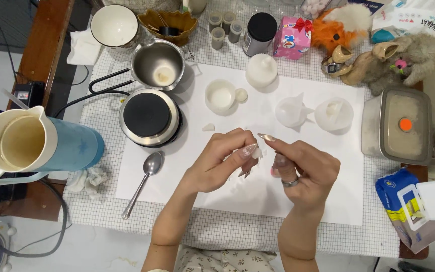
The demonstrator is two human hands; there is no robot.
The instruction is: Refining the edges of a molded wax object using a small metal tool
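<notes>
My left hand (217,161) and my right hand (303,168) meet above a white paper sheet (328,201) and together pinch a small white wax piece (258,152) between their fingertips. A ring sits on my right hand. Small white flakes lie on the sheet under the hands, and another white chip (208,127) lies to the left. A metal spoon (144,181) rests on the sheet left of my left hand.
Behind the hands stand a small black hotplate (149,117), a steel pot (158,64), a white cup (221,95), two clear silicone measuring cups (292,111), a white mould (261,70). A blue jug (36,143) is far left, a lidded container (401,126) right, a wipes pack (414,206).
</notes>
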